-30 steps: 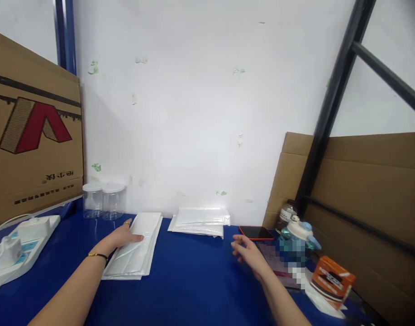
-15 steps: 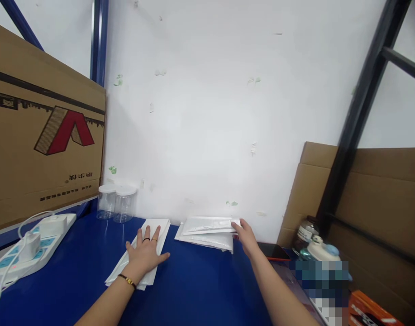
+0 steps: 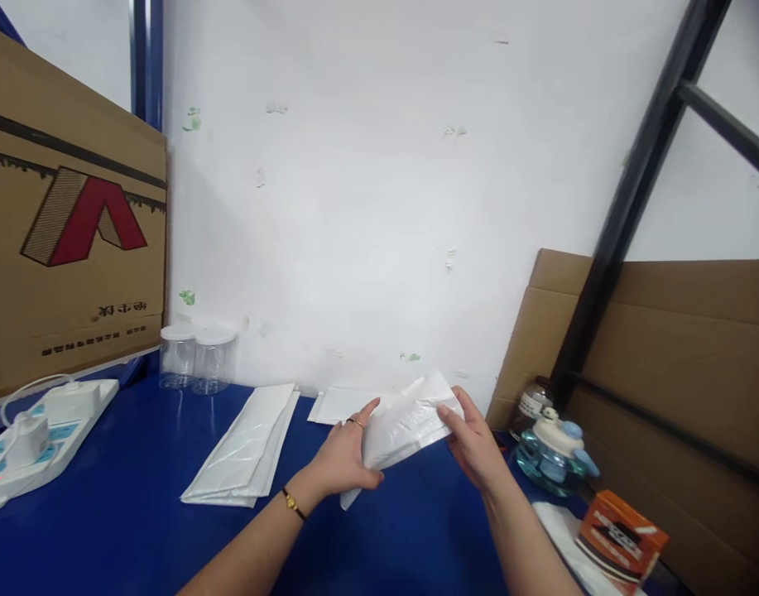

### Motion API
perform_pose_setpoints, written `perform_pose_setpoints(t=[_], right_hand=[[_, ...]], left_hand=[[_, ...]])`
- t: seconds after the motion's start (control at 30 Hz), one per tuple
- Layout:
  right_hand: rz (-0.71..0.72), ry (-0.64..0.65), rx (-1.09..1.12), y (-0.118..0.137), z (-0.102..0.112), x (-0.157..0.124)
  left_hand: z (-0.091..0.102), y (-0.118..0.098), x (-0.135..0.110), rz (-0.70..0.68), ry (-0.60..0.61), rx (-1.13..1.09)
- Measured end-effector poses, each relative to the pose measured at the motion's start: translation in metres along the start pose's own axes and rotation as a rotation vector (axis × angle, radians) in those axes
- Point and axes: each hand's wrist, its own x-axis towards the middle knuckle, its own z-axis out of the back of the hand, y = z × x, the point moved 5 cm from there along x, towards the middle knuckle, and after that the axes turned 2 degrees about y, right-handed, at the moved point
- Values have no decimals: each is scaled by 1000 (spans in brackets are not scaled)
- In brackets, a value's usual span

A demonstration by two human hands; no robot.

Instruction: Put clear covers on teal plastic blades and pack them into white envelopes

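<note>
A folded white plastic bag [image 3: 407, 422] is tilted above the table, its right end raised. My right hand [image 3: 475, 439] pinches that end with the thumb on top. At the bag's lower left end, my left hand [image 3: 345, 454] curls round the edge, fingers above and thumb below. Behind them, more folded white bags [image 3: 342, 404] lie near the wall, partly covered by my left hand and the held bag. Another small pile of folded white bags [image 3: 246, 451] rests slantwise on the blue table [image 3: 149, 521] to the left.
Two clear jars with white lids [image 3: 213, 360] stand by the wall. At the left is a power strip [image 3: 56, 439] with plugs, below a large carton [image 3: 74, 207]. On the right are a dark-lidded jar [image 3: 531, 406], a teal bottle [image 3: 550, 455] and an orange box [image 3: 624, 538].
My left hand has left the left pile and moved right to the bag. My right hand has lifted the bag off the back pile and drawn it nearer. The view has shifted slightly.
</note>
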Motion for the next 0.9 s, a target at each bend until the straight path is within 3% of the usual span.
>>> perform_pose_setpoints(t=[0.13,0.3,0.43,0.5,0.7,0.9], right_hand=[[-63,-356,217,-55,33,-17],[-401,-357,656,-125,10,-22],[-538,-469,870,-141,-5,-27],[-572,-503,928,-143,-6,-30],[-627,-547,943,-156,-2,-33],[-720,-523,853,-166,-10,-33]], left_hand=[[19,-17,10,-49,-26,225],[33,-72,29,-268,12,590],[21,-109,34,-383,158,1116],[17,-118,35,-404,199,1264],[30,-116,33,-356,194,1328],[48,-74,11,-136,322,1306]])
